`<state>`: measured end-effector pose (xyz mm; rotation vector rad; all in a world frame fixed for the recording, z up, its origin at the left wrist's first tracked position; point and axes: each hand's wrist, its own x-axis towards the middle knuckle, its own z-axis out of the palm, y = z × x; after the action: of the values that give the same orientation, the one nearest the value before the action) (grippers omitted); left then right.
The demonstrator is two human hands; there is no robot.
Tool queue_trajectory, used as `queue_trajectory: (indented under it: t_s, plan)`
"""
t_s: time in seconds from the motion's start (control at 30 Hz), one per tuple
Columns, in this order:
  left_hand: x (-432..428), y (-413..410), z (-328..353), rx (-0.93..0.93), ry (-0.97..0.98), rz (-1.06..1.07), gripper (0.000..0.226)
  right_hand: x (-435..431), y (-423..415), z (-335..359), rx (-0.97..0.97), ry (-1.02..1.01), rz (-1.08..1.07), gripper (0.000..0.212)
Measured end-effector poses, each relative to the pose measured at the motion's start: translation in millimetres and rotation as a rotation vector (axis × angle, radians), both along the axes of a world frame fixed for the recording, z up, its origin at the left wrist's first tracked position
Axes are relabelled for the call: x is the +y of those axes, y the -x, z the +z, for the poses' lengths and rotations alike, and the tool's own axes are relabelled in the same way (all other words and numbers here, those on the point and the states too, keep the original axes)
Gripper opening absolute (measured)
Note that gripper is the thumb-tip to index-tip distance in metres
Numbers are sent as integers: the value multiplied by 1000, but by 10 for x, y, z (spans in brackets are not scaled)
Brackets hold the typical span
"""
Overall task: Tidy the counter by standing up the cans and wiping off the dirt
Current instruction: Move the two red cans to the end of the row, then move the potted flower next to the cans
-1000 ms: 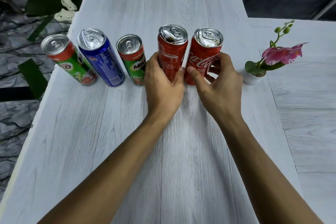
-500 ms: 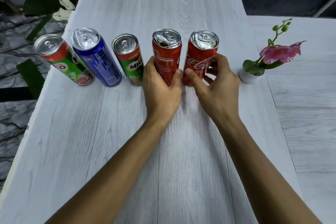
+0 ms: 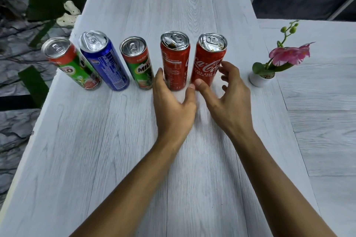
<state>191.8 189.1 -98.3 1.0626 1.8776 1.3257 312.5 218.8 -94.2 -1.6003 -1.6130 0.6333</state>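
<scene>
Five cans upright in a row on the worktop (image 3: 134,159), spaced apart; left hand (image 3: 173,106) and right hand (image 3: 227,98) loosely open beside two red cans (image 3: 175,63), gripping nothing.

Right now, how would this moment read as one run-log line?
cans: five upright in a row | left hand: open beside left Coca-Cola can | right hand: open near right Coca-Cola can | wiping: no cloth visible
</scene>
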Motion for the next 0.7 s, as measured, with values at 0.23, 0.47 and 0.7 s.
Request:
queue_trajectory:
  t_s: [0.23,0.47,0.7]
  plan:
    - [-433,67,-71,131,14,-95,70,-330,-170,-29,-166,46,40,71]
    - [-703,172,-117,342,7,-407,57,-699,-432,-69,-324,68,147,66]
    - [-646,-56,-46,473,-12,-634,65,-820,-794,-49,-364,34,154,66]
